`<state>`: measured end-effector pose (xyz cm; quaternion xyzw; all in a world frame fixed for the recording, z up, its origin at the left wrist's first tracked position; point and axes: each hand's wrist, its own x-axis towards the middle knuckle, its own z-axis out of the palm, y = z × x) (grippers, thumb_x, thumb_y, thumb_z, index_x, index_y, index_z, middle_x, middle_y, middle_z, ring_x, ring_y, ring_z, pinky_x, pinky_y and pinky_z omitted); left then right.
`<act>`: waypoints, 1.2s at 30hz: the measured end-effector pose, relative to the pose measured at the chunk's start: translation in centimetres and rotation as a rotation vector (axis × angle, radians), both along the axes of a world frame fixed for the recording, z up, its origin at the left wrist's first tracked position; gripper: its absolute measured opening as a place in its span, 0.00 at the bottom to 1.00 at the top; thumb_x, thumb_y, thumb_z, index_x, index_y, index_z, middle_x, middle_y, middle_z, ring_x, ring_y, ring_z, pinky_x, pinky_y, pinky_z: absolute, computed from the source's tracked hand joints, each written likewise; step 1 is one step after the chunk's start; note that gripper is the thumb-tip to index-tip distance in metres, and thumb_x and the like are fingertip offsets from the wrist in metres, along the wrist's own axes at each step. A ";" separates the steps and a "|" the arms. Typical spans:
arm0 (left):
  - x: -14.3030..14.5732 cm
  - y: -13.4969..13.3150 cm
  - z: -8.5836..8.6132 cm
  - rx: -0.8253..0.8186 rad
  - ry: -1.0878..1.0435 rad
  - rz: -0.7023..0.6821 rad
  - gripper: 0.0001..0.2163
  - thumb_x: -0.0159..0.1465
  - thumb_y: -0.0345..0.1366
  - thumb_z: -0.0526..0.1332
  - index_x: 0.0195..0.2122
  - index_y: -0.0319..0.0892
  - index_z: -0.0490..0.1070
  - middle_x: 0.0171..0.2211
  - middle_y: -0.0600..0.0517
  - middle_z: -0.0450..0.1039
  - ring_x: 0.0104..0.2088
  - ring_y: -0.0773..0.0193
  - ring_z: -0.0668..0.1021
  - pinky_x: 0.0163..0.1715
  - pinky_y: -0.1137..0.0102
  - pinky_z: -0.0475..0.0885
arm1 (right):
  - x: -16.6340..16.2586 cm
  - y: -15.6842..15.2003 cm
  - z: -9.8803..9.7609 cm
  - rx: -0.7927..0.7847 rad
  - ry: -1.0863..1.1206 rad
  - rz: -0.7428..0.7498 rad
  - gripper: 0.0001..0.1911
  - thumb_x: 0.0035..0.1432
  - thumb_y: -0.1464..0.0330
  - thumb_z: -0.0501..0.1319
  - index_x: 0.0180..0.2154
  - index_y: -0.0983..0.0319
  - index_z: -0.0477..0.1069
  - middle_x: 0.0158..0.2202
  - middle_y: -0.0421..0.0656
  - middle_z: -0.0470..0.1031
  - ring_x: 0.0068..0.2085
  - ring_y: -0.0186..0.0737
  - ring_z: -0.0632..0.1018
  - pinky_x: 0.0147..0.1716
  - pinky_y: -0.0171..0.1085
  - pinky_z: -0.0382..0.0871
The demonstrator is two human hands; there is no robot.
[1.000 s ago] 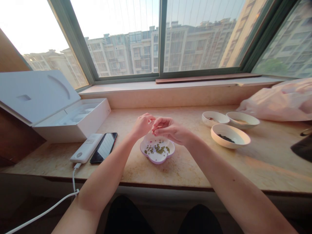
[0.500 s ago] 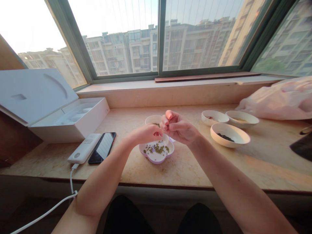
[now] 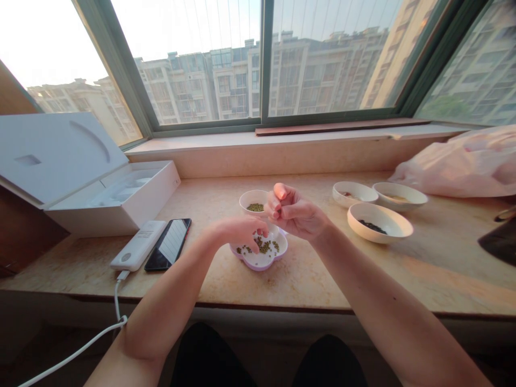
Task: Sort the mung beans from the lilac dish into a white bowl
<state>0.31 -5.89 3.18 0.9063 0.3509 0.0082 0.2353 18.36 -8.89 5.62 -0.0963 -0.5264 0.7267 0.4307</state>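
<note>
My left hand (image 3: 242,232) reaches over a lilac-rimmed, flower-shaped white dish (image 3: 258,264), its fingertips curved down at small green mung beans (image 3: 264,247) scattered inside. My right hand (image 3: 294,211) hangs just above the dish's far edge, with thumb and fingers pinched together. Anything between those fingertips is hidden. Behind the dish stands a small round white bowl (image 3: 253,194) holding a little heap of green beans, right next to my right hand's fingers. Neither hand visibly touches this bowl.
To the right, on the marble sill (image 3: 306,285), stand several small cream bowls (image 3: 379,224), one holding dark seeds. A plastic bag (image 3: 459,164) lies beyond them. At the left are a power bank (image 3: 137,245) with a white cable, a phone (image 3: 168,244) and an open white box (image 3: 113,185).
My left hand has moved down and right, from the dish's rim to over the beans. My right hand has barely moved. The small bowl behind the dish now shows fully.
</note>
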 end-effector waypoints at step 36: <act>0.7 0.0 0.5 0.033 0.045 0.008 0.07 0.64 0.34 0.58 0.32 0.40 0.74 0.29 0.54 0.73 0.30 0.67 0.70 0.33 0.71 0.64 | -0.9 3.8 -2.2 0.146 -0.254 -0.576 0.07 0.48 0.71 0.72 0.31 0.60 0.77 0.31 0.37 0.78 0.33 0.33 0.77 0.36 0.33 0.72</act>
